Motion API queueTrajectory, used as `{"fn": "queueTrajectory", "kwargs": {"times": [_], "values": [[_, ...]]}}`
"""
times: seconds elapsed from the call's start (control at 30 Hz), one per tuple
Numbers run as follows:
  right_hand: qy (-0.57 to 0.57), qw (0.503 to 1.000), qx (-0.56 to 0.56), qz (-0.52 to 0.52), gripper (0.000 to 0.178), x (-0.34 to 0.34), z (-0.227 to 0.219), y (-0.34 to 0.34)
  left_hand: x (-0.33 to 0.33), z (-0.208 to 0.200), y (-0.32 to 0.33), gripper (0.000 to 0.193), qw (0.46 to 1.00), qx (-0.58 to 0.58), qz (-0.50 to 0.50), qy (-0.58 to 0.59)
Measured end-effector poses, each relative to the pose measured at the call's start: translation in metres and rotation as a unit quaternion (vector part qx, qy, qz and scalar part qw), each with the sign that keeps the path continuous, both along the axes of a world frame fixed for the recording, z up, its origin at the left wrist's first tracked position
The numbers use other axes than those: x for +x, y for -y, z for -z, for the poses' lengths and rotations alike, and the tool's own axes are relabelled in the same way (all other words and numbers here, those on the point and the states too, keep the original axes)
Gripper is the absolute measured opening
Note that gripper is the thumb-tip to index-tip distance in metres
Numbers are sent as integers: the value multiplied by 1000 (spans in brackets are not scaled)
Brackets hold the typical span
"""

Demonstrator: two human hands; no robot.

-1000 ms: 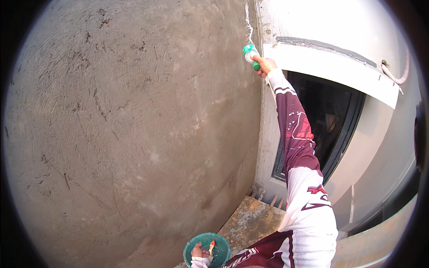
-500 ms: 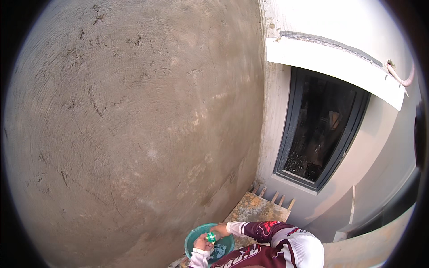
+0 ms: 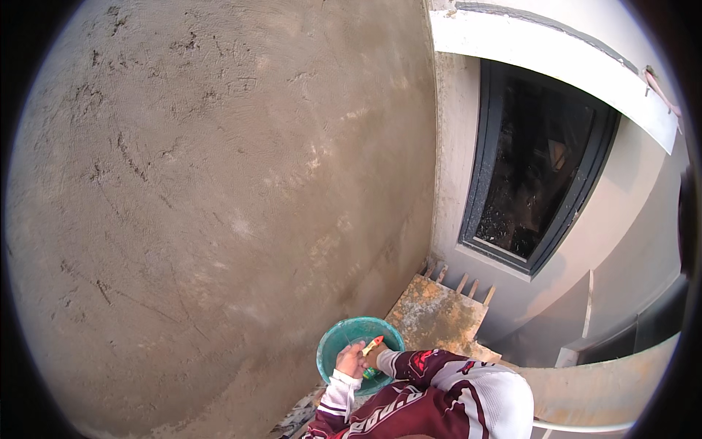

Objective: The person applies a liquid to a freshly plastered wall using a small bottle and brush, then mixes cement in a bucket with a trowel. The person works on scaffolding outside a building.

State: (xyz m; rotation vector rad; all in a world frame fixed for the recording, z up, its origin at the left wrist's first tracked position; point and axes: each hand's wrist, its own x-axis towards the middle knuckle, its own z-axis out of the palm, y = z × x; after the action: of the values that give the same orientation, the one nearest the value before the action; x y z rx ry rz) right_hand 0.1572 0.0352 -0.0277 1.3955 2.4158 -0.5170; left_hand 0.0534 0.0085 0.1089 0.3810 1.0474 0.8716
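Note:
My left hand (image 3: 350, 361) and my right hand (image 3: 376, 356) are close together above a round teal tub (image 3: 327, 349). Between them, a slim yellow-and-white thing with a red tip (image 3: 372, 345) points up and to the right. The fingers of my left hand are closed around its lower end. A small green piece (image 3: 370, 373) shows just below my right hand; I cannot tell whether it belongs to the same thing. My right hand's fingers are curled and partly hidden. Whitish wet patches show inside the tub.
A tall plastered wall (image 3: 219, 219) rises on the left. Behind the tub lies a stained board (image 3: 431, 314), with several wooden strips (image 3: 463, 282) at its far end. A dark-framed window (image 3: 537, 161) sits to the right under a white ledge (image 3: 541, 51). A curved edge (image 3: 599, 377) runs along the lower right.
The view has tilted down, so the tub sits higher in it. The green-labelled part no longer faces up between my hands; the yellow, red-tipped part now shows above them.

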Motion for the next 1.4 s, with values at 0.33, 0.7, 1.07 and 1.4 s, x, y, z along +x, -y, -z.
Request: {"fn": "queueTrajectory", "kwargs": {"times": [0.33, 0.7, 1.07, 1.4], "values": [[-246, 946, -173, 119, 34, 18, 58, 11, 9, -12, -1, 21, 999, -21, 29, 20], [-452, 851, -27, 267, 56, 74, 12, 21, -36, 83, 5, 15, 993, -82, -79, -41], [-480, 661, 108, 566, 35, 232, -182, -145, -39, 90, 16, 23, 978, -115, -148, -91], [-602, 670, 305, 311, 33, 257, -595, -228, -56, 102, 29, 22, 972, -121, -199, -36]]}}
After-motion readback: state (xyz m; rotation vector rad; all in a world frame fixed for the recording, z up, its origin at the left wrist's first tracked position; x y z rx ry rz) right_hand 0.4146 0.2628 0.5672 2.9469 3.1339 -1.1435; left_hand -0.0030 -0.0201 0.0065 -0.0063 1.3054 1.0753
